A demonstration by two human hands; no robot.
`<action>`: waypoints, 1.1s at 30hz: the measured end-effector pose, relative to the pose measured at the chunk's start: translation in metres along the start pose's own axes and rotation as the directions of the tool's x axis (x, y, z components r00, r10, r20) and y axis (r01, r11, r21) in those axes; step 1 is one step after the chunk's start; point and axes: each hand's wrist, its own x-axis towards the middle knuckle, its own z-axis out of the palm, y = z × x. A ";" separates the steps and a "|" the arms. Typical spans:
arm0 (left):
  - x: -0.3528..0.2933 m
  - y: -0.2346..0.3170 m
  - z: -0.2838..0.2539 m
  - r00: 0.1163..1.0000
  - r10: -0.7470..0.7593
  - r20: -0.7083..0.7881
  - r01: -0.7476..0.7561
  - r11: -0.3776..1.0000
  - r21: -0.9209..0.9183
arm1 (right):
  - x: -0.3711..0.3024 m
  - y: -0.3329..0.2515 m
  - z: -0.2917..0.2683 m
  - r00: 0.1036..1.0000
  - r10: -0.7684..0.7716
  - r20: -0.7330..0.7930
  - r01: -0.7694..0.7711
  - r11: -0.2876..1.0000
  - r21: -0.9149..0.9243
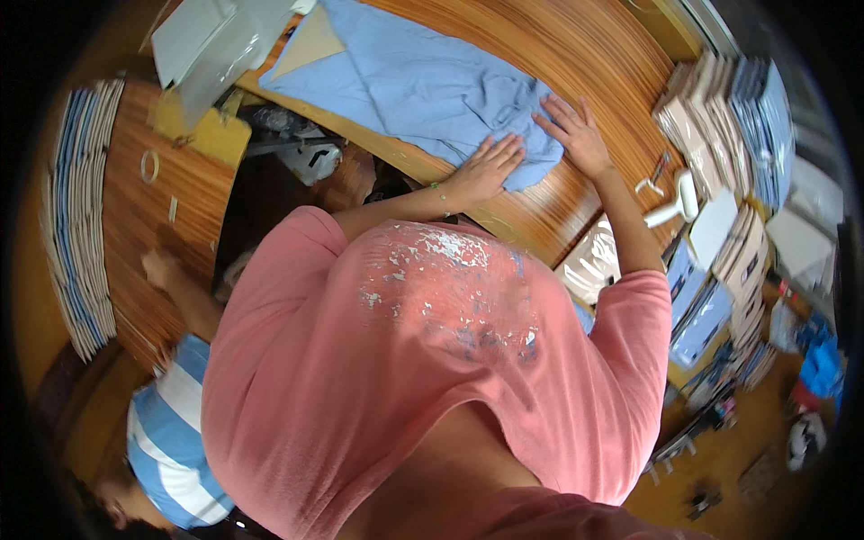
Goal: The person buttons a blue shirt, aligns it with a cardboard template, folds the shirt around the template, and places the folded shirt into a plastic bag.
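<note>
A light blue cloth, perhaps a garment (423, 85), lies spread at an angle on the wood-grain table (576, 45). Its right end is wrinkled. At its far left end a flat beige piece (309, 49) shows. My left hand (490, 166) rests flat on the cloth's near edge, fingers together and stretched out. Over the right end lies my right hand (576, 135), fingers spread, with the fingertips at the cloth's edge. Neither hand grips anything.
Stacks of wrapped folded garments (706, 121) stand on the right, beside a white roller-like tool (675, 200). White sheets and clear plastic (220, 54) lie far left. A co-worker in a striped shirt (180, 441) is at a side table (180, 243) with another garment stack (81, 225).
</note>
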 end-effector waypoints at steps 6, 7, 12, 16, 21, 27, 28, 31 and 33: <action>-0.024 -0.014 -0.102 0.797 -0.023 0.604 0.579 0.316 -0.752 | 0.051 -0.019 -0.082 0.710 -0.043 0.703 -0.301 0.884 0.359; -0.040 -0.022 -0.109 0.789 -0.096 0.607 0.614 0.127 -0.779 | 0.065 -0.020 -0.092 0.737 -0.114 0.667 -0.304 0.825 0.477; -0.074 -0.074 -0.138 0.828 -0.333 0.451 0.186 -0.595 -0.782 | 0.145 -0.012 -0.106 0.873 -0.057 0.485 -0.402 0.478 0.781; -0.041 -0.134 -0.156 0.595 -0.798 0.097 0.298 0.107 -0.949 | 0.198 0.010 -0.017 0.893 0.256 0.370 -0.448 0.420 0.790; -0.039 -0.195 -0.168 0.557 -0.823 0.112 0.397 0.144 -0.907 | 0.199 0.009 0.030 0.758 0.515 0.401 -0.590 0.278 0.758; -0.043 -0.219 -0.129 0.627 -0.764 -0.151 0.276 0.399 -0.874 | 0.218 -0.006 0.013 0.655 0.473 0.589 -0.642 -0.063 0.764; -0.039 -0.216 -0.132 0.609 -0.774 -0.174 0.279 0.414 -0.866 | 0.217 -0.006 0.010 0.662 0.420 0.621 -0.626 -0.146 0.766; -0.029 -0.200 -0.135 0.582 -0.769 -0.265 0.284 0.497 -0.820 | 0.209 -0.009 0.013 0.723 0.535 0.437 -0.426 -0.152 0.892; -0.027 -0.192 -0.135 0.609 -0.715 -0.344 0.277 0.597 -0.753 | 0.199 -0.017 0.014 0.771 0.585 0.253 -0.313 0.002 0.950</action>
